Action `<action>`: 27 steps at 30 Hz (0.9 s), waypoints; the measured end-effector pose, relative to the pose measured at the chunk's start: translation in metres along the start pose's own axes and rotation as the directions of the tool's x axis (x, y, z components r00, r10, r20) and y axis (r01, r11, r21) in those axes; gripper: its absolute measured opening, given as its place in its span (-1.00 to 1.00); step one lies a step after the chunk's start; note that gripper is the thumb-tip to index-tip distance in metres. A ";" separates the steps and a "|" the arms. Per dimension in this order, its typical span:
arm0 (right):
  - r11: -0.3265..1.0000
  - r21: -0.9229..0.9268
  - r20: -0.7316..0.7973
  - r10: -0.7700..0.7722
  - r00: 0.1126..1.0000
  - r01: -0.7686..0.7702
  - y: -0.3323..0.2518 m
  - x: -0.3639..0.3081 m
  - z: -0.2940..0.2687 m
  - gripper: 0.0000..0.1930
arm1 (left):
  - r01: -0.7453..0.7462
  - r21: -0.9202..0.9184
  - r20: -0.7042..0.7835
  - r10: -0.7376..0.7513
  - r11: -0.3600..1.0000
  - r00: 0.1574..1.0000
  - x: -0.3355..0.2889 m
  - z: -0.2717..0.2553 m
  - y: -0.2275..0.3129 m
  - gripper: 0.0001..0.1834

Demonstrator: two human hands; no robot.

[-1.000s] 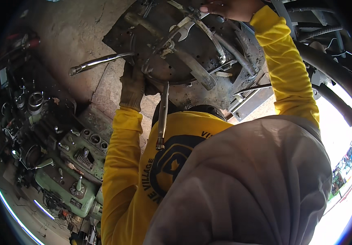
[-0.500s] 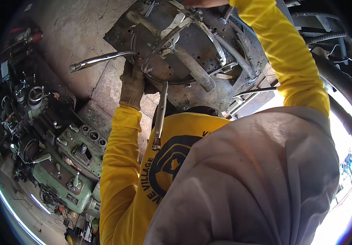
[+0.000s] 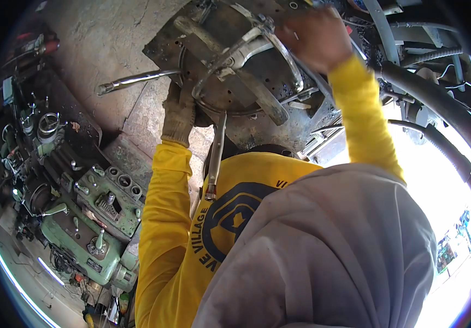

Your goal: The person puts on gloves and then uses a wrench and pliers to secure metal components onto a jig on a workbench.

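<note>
A dark, greasy metal plate (image 3: 162, 46) carries a round disc (image 3: 246, 90) crossed by curved steel bars (image 3: 257, 93). My left hand (image 3: 180, 112), in a dirty work glove, grips the disc's lower left rim. Right beside it a long chrome wrench (image 3: 215, 158) hangs down from the disc. My bare right hand (image 3: 317, 38) rests on the upper right of the assembly, next to a curved chrome arm (image 3: 282, 46). Its fingers are hidden behind the back of the hand. Both my sleeves are yellow.
A chrome bar (image 3: 137, 80) sticks out to the left of the plate. A green machine with levers and dials (image 3: 90, 218) stands at the lower left. Thick black hoses (image 3: 437, 104) run along the right. Concrete floor (image 3: 99, 38) lies beyond the plate.
My right hand has come down from the top edge and now lies fully in view on the assembly. My left hand has stayed on the disc's rim, and the wrench still hangs there.
</note>
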State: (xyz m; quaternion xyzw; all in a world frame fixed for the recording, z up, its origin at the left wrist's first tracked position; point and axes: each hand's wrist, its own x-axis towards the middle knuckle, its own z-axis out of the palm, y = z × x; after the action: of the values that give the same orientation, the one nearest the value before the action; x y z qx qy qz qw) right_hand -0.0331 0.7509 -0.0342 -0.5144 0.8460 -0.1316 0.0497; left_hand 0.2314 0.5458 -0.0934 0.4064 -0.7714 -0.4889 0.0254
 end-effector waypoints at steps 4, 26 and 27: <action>0.975 0.205 -0.253 0.136 0.958 -0.084 -0.010 -0.052 0.003 -0.62 | -0.061 0.021 -0.009 0.061 0.998 0.998 0.007 0.007 -0.009 -0.31; 0.953 0.138 0.074 -0.281 0.957 0.269 0.038 0.047 -0.034 -0.61 | 0.122 -0.104 0.029 -0.119 0.987 0.992 0.004 0.008 0.003 -0.35; 0.943 0.149 0.080 -0.313 0.946 0.299 0.039 0.051 -0.034 -0.62 | 0.100 -0.111 0.025 -0.098 0.989 0.995 0.005 0.008 0.002 -0.33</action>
State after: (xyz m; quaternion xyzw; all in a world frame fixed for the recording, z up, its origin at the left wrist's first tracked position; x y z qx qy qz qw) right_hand -0.0983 0.7285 -0.0099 -0.6411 0.7412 -0.1681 0.1068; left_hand 0.2231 0.5488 -0.0974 0.4372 -0.7218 -0.5362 0.0163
